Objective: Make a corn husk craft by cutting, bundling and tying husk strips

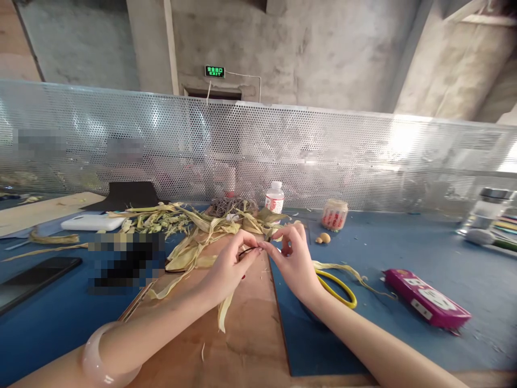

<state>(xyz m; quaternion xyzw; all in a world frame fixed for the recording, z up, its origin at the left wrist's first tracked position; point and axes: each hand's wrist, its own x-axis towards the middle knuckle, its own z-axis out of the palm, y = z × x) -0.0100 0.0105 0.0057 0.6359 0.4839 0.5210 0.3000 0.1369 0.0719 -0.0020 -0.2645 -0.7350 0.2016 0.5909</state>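
My left hand and my right hand meet above a brown board, fingertips pinched together on a thin dark strand stretched between them. A pale dried husk strip hangs down from under my left hand. A heap of dried corn husks lies just beyond the hands. My left wrist wears a pale pink bangle.
On the blue table lie a yellow ring, a pink power strip, a white bottle, a small jar, a dark phone and a white box. A perforated metal screen closes the back.
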